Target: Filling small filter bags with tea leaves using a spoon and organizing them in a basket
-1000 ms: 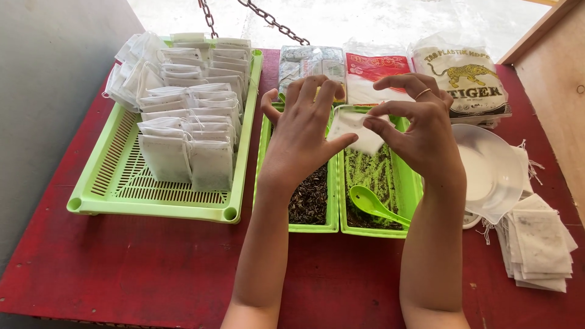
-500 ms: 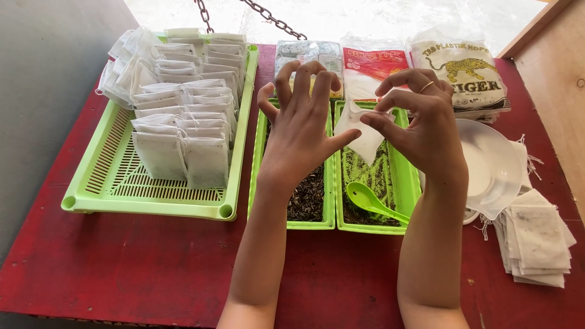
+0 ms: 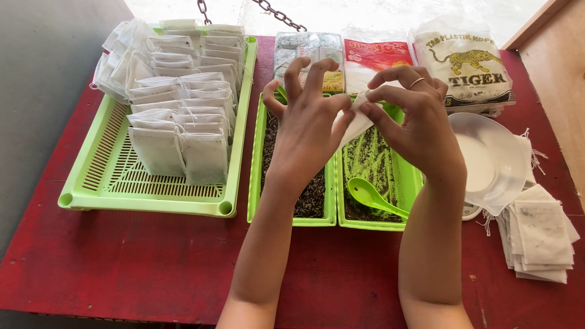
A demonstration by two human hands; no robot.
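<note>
Both hands meet above the two narrow green trays: the left hand [image 3: 308, 125], fingers spread and curled, pinches one edge of a small white paper bag [image 3: 355, 122] with thumb and a finger, while the right hand [image 3: 409, 116] pinches the opposite edge at its mouth. The bag hangs just over the right tray [image 3: 409, 183] of fine green leaf, where a green spoon [image 3: 370, 195] lies, beside the left tray [image 3: 256, 164] of dark leaf. To open it well, I judge light fingertip pressure best, pulling the two walls apart evenly over the tray.
</note>
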